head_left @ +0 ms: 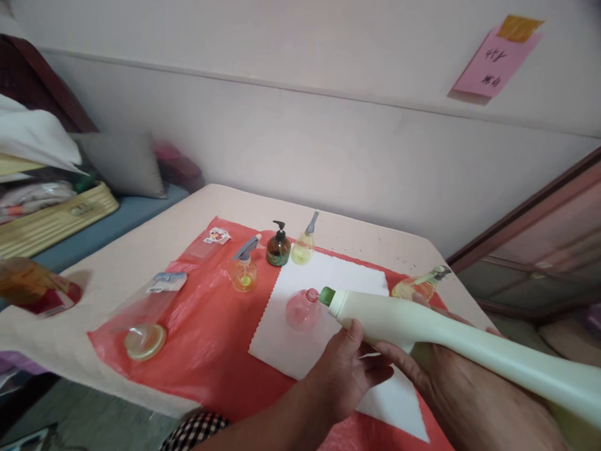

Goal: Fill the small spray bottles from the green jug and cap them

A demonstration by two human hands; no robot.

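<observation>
A large pale green plastic bottle (pixel 394 319) lies tilted almost level across the right side, its green spout (pixel 327 295) pointing left. My right hand (pixel 469 382) grips it from beneath and behind, with part of the fingers hidden. My left hand (pixel 350 369) is closed at the underside near the neck, thumb against the bottle and fingers curled below. Right at the spout is the open mouth of a round, clear pink bottle (pixel 300 311), which stands on a white sheet (pixel 277 338). Whether liquid is flowing I cannot tell.
Behind stand a brown pump bottle (pixel 278 249) and spray bottles (pixel 244 274), (pixel 303 247); another bottle (pixel 416 288) is partly hidden. A red plastic sheet (pixel 201 332) bears a round clear lid-like piece (pixel 145 341). An amber container (pixel 37 285) stands at left. A wall (pixel 305 138) rises behind.
</observation>
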